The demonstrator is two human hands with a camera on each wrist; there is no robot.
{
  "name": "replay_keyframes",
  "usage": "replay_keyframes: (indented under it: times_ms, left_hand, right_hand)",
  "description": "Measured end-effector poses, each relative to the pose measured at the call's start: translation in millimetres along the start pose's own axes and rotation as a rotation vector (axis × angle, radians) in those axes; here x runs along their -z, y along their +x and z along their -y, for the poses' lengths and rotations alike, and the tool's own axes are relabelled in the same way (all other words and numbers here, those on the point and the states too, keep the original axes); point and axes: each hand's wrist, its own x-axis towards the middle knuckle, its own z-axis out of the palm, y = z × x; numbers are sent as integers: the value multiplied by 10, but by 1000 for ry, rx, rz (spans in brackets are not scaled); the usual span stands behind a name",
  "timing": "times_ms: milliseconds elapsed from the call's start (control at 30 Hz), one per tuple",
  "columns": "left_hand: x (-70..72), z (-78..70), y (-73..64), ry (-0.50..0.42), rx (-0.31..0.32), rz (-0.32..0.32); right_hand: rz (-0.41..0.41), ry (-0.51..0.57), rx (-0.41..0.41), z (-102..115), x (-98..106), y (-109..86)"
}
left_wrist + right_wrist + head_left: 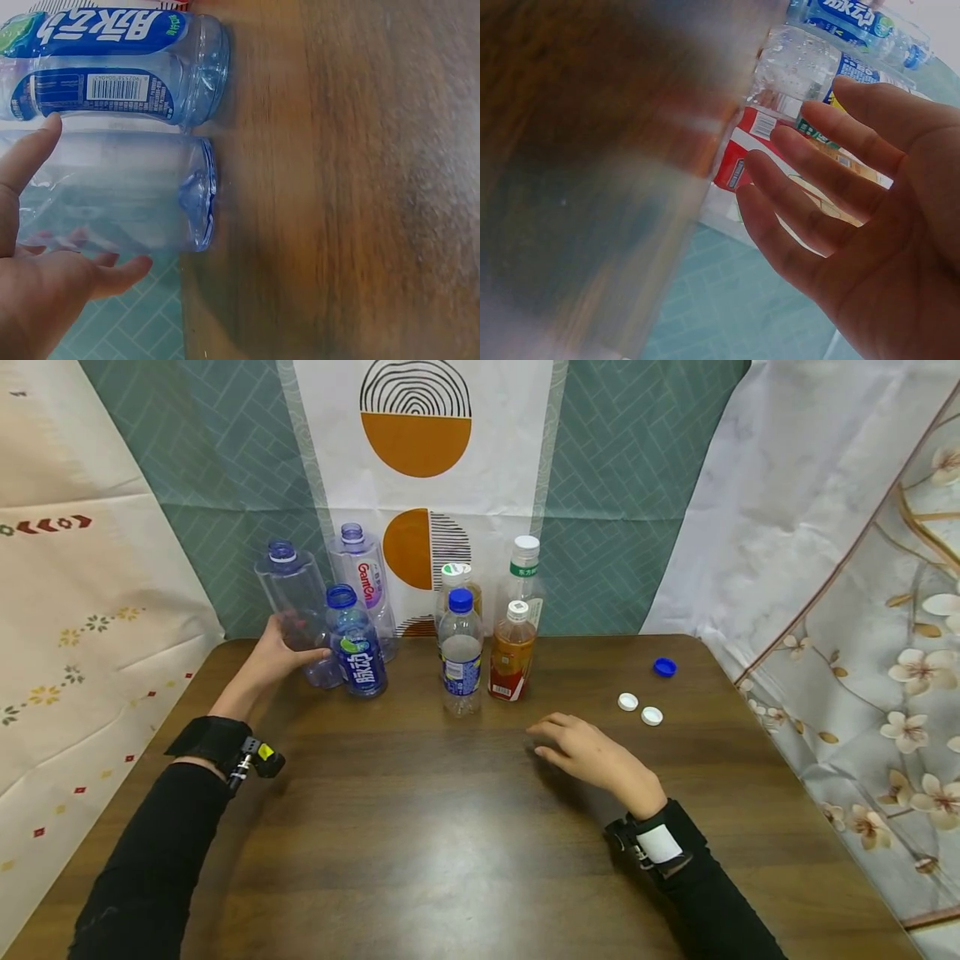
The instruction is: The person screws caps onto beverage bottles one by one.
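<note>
At far left, the left hand (pixel 264 662) gripped a clear bottle (pixel 291 587), an uncapped blue bottle (pixel 360 652) crowding its right; the right hand (pixel 592 758), fingers apart, was near-left of a white cap (pixel 652 717).

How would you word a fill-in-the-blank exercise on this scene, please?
1. The clear bottle without a label has the person's ____ hand around it.
2. Of three loose caps on the table, two are white and one is ____.
3. The cap on the red-labelled bottle is coloured ____.

Missing words: left; blue; white.
</note>
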Motion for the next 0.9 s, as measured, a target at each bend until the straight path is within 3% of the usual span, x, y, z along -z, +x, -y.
replay_keyframes:
  times_ms: [167, 300, 567, 700, 900]
  left_hand:
    - [-34, -26, 27, -5, -3, -36]
    - [-47, -45, 28, 51, -26, -59]
    - [-65, -78, -39, 73, -39, -102]
    - [-41, -80, -120, 122, -53, -120]
    - [16, -112, -352, 187, -95, -195]
  right_hand:
    - [2, -7, 4, -1, -5, -2]
    - [1, -6, 7, 2, -2, -7]
    - [10, -11, -2, 2, -3, -15]
    - [12, -13, 0, 5, -3, -17]
    - [26, -15, 1, 11, -2, -26]
